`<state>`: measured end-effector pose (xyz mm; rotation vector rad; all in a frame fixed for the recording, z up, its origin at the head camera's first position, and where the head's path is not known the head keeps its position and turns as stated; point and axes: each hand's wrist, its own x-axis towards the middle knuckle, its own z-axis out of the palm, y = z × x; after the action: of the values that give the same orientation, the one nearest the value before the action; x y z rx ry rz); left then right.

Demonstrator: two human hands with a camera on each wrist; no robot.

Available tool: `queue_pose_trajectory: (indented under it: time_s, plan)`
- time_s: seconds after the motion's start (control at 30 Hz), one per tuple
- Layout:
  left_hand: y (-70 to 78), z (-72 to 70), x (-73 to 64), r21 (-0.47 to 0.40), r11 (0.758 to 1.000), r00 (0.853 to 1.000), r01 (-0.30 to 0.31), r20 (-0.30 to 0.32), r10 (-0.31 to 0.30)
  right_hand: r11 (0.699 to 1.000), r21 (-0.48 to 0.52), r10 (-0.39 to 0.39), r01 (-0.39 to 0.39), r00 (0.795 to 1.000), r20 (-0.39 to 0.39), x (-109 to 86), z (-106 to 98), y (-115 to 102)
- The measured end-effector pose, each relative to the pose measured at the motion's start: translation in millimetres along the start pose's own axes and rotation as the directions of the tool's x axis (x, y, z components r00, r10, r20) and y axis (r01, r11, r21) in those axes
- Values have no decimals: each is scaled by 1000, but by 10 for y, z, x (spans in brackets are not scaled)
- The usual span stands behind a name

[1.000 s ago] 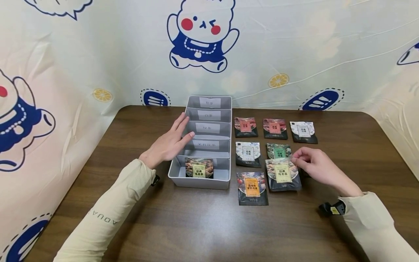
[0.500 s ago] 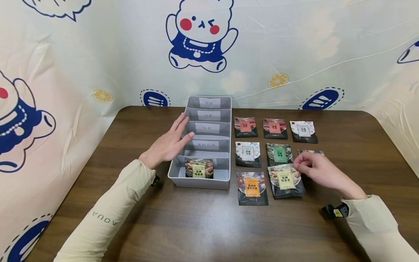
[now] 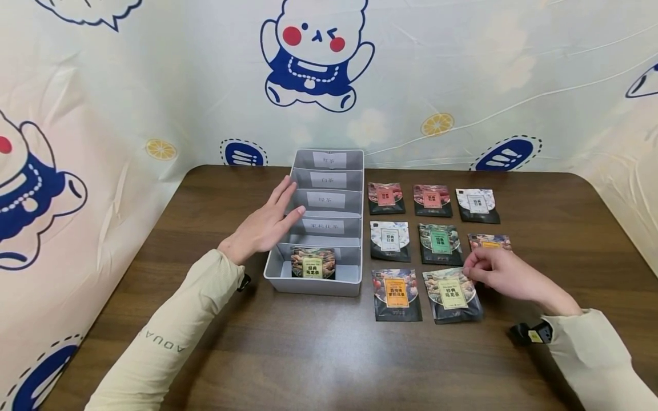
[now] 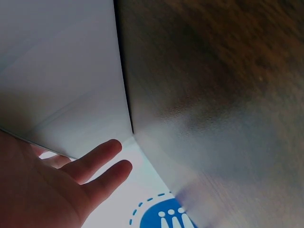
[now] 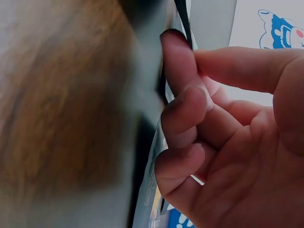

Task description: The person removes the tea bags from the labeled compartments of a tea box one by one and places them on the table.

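Observation:
In the head view my right hand pinches the upper right corner of a tea sachet with a pale green label. The right wrist view shows thumb and forefinger meeting on its edge, the other fingers curled. An orange-labelled sachet is partly hidden behind this hand. My left hand rests with fingers spread at the left rim of a grey divided box. The left wrist view shows those fingers straight along the box's outer wall. A similar pale-green-labelled sachet stands in the box's front compartment.
Right of the box lie two red-labelled sachets, two white ones, a green-labelled one and an orange-labelled one. Paper labels mark the box's compartments. A printed cloth hangs behind the wooden table.
My right hand has moved the pale-green-labelled sachet toward me and slightly right, off the green-labelled one, which now shows whole. The orange-labelled sachet behind that hand has come into view. The left hand stays put.

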<state>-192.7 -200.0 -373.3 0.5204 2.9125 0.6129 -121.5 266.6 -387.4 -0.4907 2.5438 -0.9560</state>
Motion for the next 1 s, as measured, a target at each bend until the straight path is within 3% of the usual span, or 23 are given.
queue_pose_trajectory:
  time_s: [0.23,0.5,1.0]
  plan:
    - [17,-9,2,-3,1000,1000,-5,-2,5,998,-48,28,-26,999,37,-26,-3,21]
    - [5,-11,7,6,1000,1000,-12,-17,12,996,-80,35,-33,999,23,-29,-7,-2]
    - [11,-15,-7,-3,1000,1000,-7,-10,6,996,-16,85,-84,994,66,-39,42,-13]
